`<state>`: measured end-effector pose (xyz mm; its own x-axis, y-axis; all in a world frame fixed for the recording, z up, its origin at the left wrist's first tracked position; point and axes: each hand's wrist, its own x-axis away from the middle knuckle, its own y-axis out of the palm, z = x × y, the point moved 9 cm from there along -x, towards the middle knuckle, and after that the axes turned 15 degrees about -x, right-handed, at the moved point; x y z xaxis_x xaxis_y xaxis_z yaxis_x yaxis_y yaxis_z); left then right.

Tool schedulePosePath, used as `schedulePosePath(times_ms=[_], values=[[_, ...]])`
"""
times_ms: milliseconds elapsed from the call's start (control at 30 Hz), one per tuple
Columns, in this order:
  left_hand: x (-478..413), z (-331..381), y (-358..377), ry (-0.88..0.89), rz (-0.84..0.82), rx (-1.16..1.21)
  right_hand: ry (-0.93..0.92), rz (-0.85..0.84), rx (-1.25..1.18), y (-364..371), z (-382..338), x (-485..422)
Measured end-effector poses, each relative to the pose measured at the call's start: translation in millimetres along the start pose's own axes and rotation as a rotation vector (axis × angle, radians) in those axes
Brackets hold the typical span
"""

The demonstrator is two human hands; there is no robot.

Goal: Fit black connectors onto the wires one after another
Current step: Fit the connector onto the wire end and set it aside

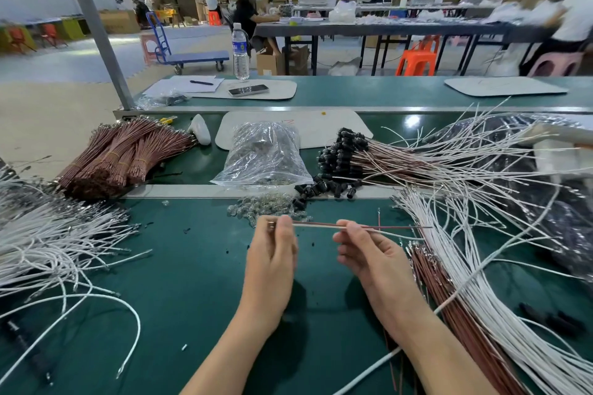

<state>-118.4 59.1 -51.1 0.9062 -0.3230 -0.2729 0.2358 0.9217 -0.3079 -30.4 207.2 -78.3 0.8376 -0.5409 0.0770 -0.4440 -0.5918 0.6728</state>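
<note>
Hands, two, at 6 o'clock over the green counter point(192, 266). The left hand point(272, 253) pinches the terminal ends of the held wires point(321, 225) between thumb and fingers point(284, 231). The right hand point(369, 250) pinches the same wires further along, its other fingers loosely curled.

Held wires: two, one brown and one white, lying side by side and level between the hands, tails running toward 3 o'clock. No connector shows on them.

Step, as judged: pair gathered and aligned, connector not yet fitted. The next move calls for one hand to let go, fetch a single piece from the loose connectors point(324, 187) at 12 o'clock, and push the terminals in squarely.

- Loose connectors: well over a dozen, too heaped to count.
- Finished pile point(346, 151) at 1 o'clock: one.
- Clear bag point(263, 154): one.
- Banded brown bundles point(122, 157) at 10 o'clock: several.
</note>
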Motion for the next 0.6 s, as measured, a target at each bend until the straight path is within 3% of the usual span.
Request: schedulePosePath(times_ms=[300, 467, 600], values=[[-10, -2, -62, -0.135, 0.248, 0.298, -0.004, 0.064, -0.154, 5, -18, 4], [-25, 25, -98, -0.187, 0.347, 0.559, -0.134, -0.062, -0.098, 43, -72, 1], [-63, 63, -84, -0.170, 0.277, 0.563, -0.262, -0.158, -0.084, 68, -131, -20]])
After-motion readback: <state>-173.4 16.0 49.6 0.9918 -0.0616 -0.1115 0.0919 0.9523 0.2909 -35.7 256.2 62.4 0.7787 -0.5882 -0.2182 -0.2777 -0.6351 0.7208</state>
